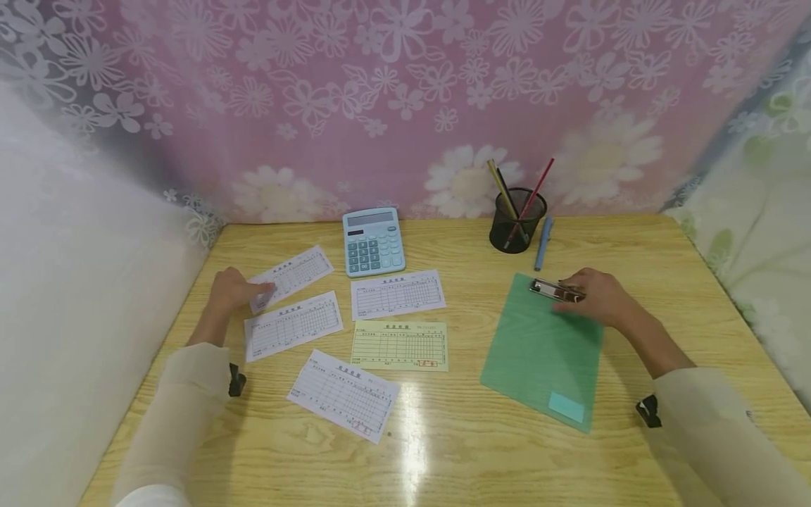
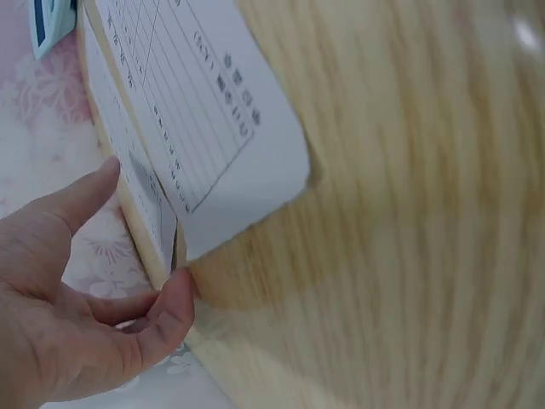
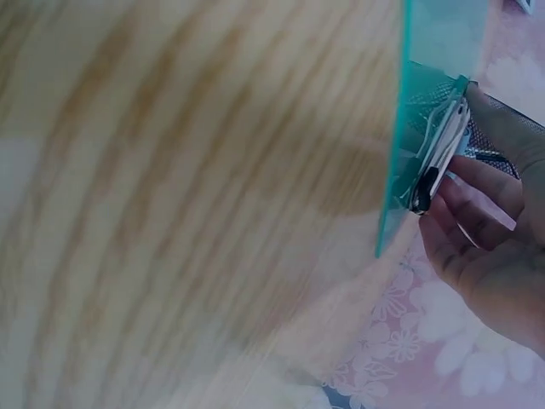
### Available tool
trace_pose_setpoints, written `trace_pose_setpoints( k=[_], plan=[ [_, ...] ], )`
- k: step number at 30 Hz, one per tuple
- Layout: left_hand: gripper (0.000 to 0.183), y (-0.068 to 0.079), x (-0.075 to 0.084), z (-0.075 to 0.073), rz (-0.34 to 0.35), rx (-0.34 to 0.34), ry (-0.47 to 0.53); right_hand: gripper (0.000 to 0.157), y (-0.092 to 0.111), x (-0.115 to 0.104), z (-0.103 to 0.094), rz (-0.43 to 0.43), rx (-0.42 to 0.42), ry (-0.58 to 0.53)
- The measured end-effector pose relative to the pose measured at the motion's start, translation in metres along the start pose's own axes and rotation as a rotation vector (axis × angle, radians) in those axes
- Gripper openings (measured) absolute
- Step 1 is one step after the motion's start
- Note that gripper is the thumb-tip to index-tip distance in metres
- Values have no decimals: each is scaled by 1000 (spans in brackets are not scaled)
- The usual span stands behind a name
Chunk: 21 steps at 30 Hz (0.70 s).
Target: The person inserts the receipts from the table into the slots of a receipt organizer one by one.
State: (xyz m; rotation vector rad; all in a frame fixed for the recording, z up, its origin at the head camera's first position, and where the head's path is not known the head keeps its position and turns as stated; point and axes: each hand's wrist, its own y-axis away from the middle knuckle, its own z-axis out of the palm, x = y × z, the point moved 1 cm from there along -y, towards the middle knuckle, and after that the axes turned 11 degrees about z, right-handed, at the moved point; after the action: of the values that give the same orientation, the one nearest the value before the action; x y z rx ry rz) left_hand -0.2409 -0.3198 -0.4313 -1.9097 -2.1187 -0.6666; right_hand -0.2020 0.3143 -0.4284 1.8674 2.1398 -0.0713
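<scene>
On the left, my left hand point(image 1: 229, 292) is at the white printed slip point(image 1: 291, 273) farthest back, its thumb point(image 2: 89, 194) stretched over the slip. In the left wrist view, the thumb stands well apart from the bent fingers point(image 2: 174, 311), which are at the slip's left end. A second white slip point(image 1: 294, 325) lies just in front. My right hand point(image 1: 598, 296) grips the end of a silver metal stapler point(image 1: 548, 289) between thumb and fingers. Under the stapler lies a translucent green sheet point(image 1: 538, 352) with a light blue label point(image 1: 566, 407) at its near edge.
A yellow slip point(image 1: 399, 346) and two more white slips point(image 1: 398, 294) lie mid-table. Behind them sits a light blue calculator point(image 1: 374, 243). A black mesh pen cup point(image 1: 516, 232) and a blue pen point(image 1: 543, 244) stand and lie behind the green sheet. Floral curtain point(image 1: 405, 105) borders the table's back.
</scene>
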Motion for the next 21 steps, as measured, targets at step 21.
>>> trace_pose_setpoints(
  k=[21],
  plan=[
    [73,-3,2,11,-150,79,128,39,-3,8,7,12,33,-81]
  ],
)
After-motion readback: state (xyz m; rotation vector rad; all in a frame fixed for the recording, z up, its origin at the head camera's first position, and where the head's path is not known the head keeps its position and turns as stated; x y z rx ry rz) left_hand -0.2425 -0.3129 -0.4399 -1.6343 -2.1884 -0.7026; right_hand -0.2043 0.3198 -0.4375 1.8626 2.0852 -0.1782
